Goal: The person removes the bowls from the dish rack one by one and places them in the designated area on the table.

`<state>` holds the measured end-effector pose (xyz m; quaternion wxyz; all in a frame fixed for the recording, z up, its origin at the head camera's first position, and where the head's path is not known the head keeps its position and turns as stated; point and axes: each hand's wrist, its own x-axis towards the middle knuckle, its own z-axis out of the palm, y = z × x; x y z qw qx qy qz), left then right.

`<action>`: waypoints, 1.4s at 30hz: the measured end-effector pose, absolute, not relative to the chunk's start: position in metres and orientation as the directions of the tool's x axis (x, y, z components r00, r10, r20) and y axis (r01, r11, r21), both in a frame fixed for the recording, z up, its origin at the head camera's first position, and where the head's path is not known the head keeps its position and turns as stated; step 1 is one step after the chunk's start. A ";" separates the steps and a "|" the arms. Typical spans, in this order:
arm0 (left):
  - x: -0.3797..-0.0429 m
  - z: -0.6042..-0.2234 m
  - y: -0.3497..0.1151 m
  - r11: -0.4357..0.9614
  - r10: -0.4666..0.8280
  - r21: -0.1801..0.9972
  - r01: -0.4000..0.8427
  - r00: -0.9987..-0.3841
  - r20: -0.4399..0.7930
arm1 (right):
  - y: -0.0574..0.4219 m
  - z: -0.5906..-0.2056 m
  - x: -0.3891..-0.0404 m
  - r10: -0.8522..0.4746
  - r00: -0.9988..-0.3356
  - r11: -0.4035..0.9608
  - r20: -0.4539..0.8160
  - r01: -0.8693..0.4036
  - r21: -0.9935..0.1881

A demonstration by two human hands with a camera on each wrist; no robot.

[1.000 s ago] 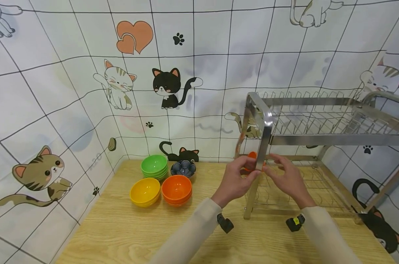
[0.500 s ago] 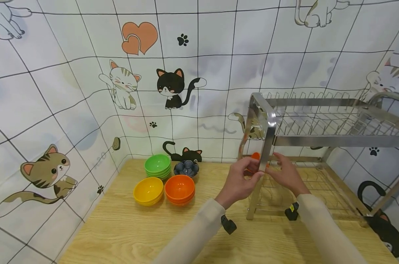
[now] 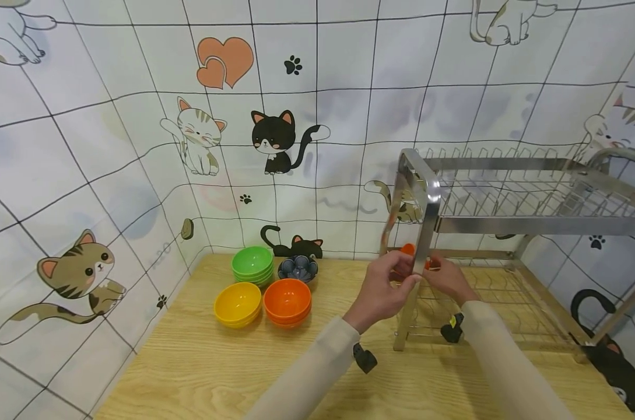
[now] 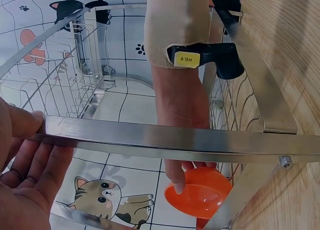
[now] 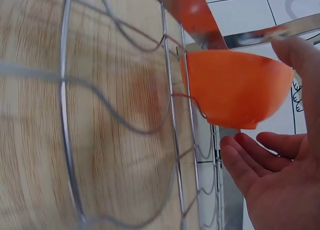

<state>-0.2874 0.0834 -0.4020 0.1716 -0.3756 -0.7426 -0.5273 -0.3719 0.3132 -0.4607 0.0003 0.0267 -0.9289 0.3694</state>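
My left hand (image 3: 382, 289) grips the front left upright of a metal dish rack (image 3: 532, 224), thumb on one side and fingers on the other. Inside the lower tier, an orange bowl (image 5: 235, 87) stands on its side against the wires, its opening toward the left end. My right hand (image 3: 450, 279) reaches around this bowl. Its thumb (image 4: 176, 180) hooks over the rim, while its curled fingers (image 5: 245, 157) lie by the base with a small gap visible. In the head view the upright and left hand hide most of the bowl.
Several bowls stand on the wooden table (image 3: 191, 361) left of the rack: green bowls (image 3: 252, 261), yellow bowls (image 3: 237, 303) and orange bowls (image 3: 287, 298). A dark petal-shaped bowl (image 3: 298, 268) sits by the tiled, cat-printed wall. The rack's upper tier has upright wire dividers.
My right hand has moved left toward the upright, and its thumb and fingers have closed in around the orange bowl. My left hand keeps its grip on the upright.
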 end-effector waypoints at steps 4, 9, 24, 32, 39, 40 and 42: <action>-0.287 -0.402 0.084 0.153 0.380 0.649 0.745 -0.651 0.658 | 0.313 -0.466 -0.376 -0.002 -1.000 0.723 0.020 -0.016 -0.691; -0.287 -0.402 0.083 0.103 0.393 0.682 0.724 -0.660 0.641 | 0.310 -0.467 -0.378 0.047 -0.998 0.687 -0.036 0.059 -0.725; -0.288 -0.404 0.083 0.091 0.393 0.662 0.744 -0.637 0.663 | 0.301 -0.464 -0.373 0.151 -0.988 0.611 -0.043 0.127 -0.782; -0.286 -0.404 0.081 0.132 0.395 0.643 0.755 -0.635 0.664 | 0.302 -0.461 -0.372 0.134 -0.990 0.648 0.035 0.061 -0.759; -0.285 -0.403 0.081 0.112 0.389 0.653 0.749 -0.637 0.665 | 0.304 -0.457 -0.366 0.154 -0.985 0.642 0.079 0.039 -0.766; -0.285 -0.403 0.081 0.107 0.389 0.655 0.748 -0.638 0.665 | 0.305 -0.456 -0.365 0.154 -0.985 0.638 0.083 0.035 -0.769; -0.286 -0.403 0.081 0.105 0.391 0.653 0.750 -0.635 0.667 | 0.306 -0.455 -0.362 0.153 -0.984 0.626 0.092 0.025 -0.779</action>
